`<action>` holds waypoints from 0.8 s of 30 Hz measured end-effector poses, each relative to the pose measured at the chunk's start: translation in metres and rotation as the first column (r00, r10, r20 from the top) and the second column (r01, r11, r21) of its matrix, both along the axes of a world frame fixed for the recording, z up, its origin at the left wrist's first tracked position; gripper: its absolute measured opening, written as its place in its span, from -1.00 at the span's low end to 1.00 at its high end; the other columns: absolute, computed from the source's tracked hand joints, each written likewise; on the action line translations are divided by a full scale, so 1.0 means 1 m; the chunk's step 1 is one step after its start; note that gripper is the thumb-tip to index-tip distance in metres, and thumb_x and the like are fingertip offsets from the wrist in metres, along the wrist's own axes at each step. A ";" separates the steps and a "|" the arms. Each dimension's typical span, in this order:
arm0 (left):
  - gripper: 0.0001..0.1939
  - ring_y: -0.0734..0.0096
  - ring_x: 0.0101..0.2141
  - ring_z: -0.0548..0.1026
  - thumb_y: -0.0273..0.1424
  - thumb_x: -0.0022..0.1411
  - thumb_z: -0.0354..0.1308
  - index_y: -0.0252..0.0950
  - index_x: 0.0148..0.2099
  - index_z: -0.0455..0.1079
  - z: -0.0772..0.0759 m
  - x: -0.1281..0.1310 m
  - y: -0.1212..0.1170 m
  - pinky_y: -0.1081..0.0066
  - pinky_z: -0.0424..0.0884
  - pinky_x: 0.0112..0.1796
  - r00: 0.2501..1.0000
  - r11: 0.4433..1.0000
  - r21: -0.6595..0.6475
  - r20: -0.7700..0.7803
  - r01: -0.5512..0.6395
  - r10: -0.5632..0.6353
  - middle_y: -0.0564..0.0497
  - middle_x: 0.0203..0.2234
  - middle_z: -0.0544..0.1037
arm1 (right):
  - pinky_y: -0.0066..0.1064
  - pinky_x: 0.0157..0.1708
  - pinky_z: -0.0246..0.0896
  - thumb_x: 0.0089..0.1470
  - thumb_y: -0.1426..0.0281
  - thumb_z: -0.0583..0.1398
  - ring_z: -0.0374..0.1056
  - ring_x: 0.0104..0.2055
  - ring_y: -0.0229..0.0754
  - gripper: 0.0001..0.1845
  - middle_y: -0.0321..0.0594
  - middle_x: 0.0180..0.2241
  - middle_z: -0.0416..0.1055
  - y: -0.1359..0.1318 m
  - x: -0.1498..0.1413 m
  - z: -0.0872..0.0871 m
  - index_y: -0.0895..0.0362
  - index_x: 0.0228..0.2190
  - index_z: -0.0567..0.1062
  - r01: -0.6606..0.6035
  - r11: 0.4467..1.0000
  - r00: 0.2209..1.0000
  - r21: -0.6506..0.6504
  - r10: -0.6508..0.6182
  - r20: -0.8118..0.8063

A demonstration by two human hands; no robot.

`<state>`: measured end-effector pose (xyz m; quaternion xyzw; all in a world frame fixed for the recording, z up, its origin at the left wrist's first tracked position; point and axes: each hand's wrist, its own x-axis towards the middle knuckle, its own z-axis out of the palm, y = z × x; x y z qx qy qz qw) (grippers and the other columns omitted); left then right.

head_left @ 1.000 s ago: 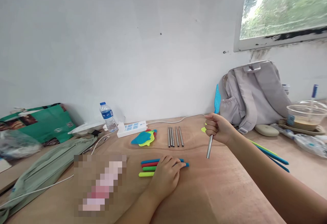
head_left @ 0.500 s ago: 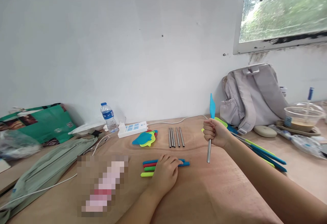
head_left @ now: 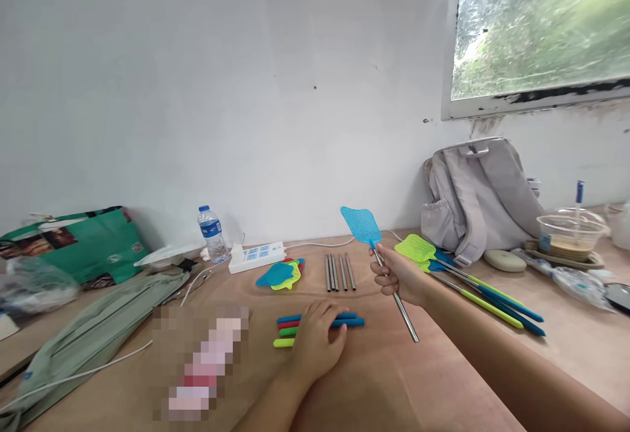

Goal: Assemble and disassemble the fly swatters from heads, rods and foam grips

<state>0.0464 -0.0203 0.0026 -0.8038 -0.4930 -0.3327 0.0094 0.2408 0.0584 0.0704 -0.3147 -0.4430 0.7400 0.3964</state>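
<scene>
My right hand (head_left: 394, 273) is closed round the metal rod of a fly swatter (head_left: 361, 223). Its blue mesh head points up and left, and the bare lower rod slants down to the right. My left hand (head_left: 319, 337) lies palm down over several coloured handles, thumb apart from the fingers. Beneath it, a blue handle (head_left: 355, 322) sticks out to the right; the ends of a red handle (head_left: 288, 324), a green handle (head_left: 287, 331) and a yellow-green handle (head_left: 284, 343) show on the left. Beyond the hands lie loose metal rods (head_left: 335, 272) and piled swatter heads (head_left: 275, 275).
Swatters with handles (head_left: 492, 297) lie to the right, before a grey backpack (head_left: 485, 202). A drink cup (head_left: 571, 235) stands far right. At back left are a power strip (head_left: 257, 257), a water bottle (head_left: 212, 234) and a green bag (head_left: 105, 248). Grey-green cloth (head_left: 103, 333) lies left.
My right hand has moved slightly left and lower, tilting the swatter so its head now leans left and shows its broad face. The left hand stays on the handles, its fingers drawn back a little.
</scene>
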 end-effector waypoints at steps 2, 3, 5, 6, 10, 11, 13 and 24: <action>-0.72 0.24 -0.14 0.38 -0.49 0.08 0.04 -0.22 -0.11 0.35 0.009 0.001 0.001 0.22 0.32 -0.14 0.999 0.996 0.079 0.047 -0.029 0.025 -0.06 -0.20 0.43 | -0.68 -0.75 -0.42 0.06 0.16 0.02 -0.33 -0.76 -0.47 -0.80 -0.59 -0.71 -0.09 -0.005 -0.002 0.004 0.02 -0.42 0.14 0.080 0.986 0.990 0.143 -0.096 0.107; -0.71 0.23 -0.13 0.37 -0.49 0.09 0.03 -0.24 -0.10 0.33 0.016 0.002 0.002 0.22 0.32 -0.13 0.998 0.990 0.138 0.056 -0.040 0.032 -0.08 -0.19 0.42 | -0.68 -0.75 -0.42 0.06 0.16 0.01 -0.33 -0.76 -0.47 -0.79 -0.59 -0.71 -0.08 -0.007 -0.002 0.007 0.02 -0.43 0.13 0.107 0.970 0.979 0.217 -0.141 0.149; -0.71 0.23 -0.12 0.35 -0.50 0.09 0.02 -0.26 -0.09 0.31 0.035 0.007 0.004 0.21 0.29 -0.11 0.998 0.954 0.296 0.051 -0.048 0.034 -0.10 -0.17 0.39 | -0.66 -0.76 -0.41 0.07 0.15 0.01 -0.32 -0.76 -0.47 -0.77 -0.58 -0.69 -0.06 -0.011 0.000 0.013 0.02 -0.45 0.12 0.130 0.928 0.953 0.348 -0.215 0.215; -0.71 0.24 -0.12 0.34 -0.51 0.09 0.02 -0.26 -0.09 0.30 0.046 0.012 0.005 0.21 0.27 -0.10 0.999 0.923 0.382 0.044 -0.046 0.031 -0.10 -0.16 0.38 | -0.64 -0.76 -0.41 0.07 0.16 0.01 -0.31 -0.76 -0.47 -0.77 -0.58 -0.68 -0.06 -0.012 0.002 0.015 0.03 -0.46 0.12 0.135 0.902 0.938 0.409 -0.249 0.240; -0.72 0.25 -0.04 0.29 -0.56 0.12 0.00 -0.20 -0.12 0.31 0.087 0.039 0.003 0.19 0.18 -0.01 0.999 0.834 0.552 -0.035 -0.008 0.033 -0.03 -0.15 0.41 | -0.57 -0.73 -0.26 0.05 0.27 0.06 -0.15 -0.71 -0.43 -0.78 -0.49 -0.68 0.01 -0.016 0.012 0.024 0.09 -0.56 0.20 0.069 0.735 0.859 0.674 -0.387 0.334; -0.71 0.25 -0.01 0.27 -0.58 0.12 -0.01 -0.19 -0.12 0.31 0.092 0.045 0.002 0.18 0.16 0.01 0.996 0.840 0.543 -0.074 0.005 0.041 0.00 -0.13 0.42 | -0.55 -0.70 -0.20 0.04 0.30 0.06 -0.07 -0.68 -0.41 -0.78 -0.46 -0.67 0.07 -0.018 0.014 0.026 0.10 -0.58 0.23 0.005 0.682 0.834 0.732 -0.406 0.373; -0.69 0.24 0.02 0.25 -0.60 0.13 -0.02 -0.19 -0.10 0.31 0.095 0.054 0.003 0.16 0.12 0.05 0.988 0.859 0.512 -0.137 0.006 0.075 0.02 -0.09 0.42 | -0.52 -0.62 -0.09 0.04 0.37 0.05 0.08 -0.60 -0.35 -0.80 -0.38 -0.64 0.20 -0.023 0.017 0.029 0.12 -0.58 0.31 -0.168 0.584 0.785 0.794 -0.408 0.466; -0.80 0.27 -0.36 0.49 -0.57 0.10 0.03 -0.26 -0.29 0.43 0.080 0.030 0.028 0.35 0.34 -0.33 0.937 0.965 0.259 -0.324 -0.047 0.132 -0.01 -0.45 0.56 | -0.43 -0.57 -0.20 0.19 0.30 -0.06 0.27 -0.52 -0.23 -0.73 -0.24 -0.46 0.44 -0.020 0.009 0.012 0.06 -0.36 0.40 -0.613 0.237 0.438 0.754 -0.692 0.573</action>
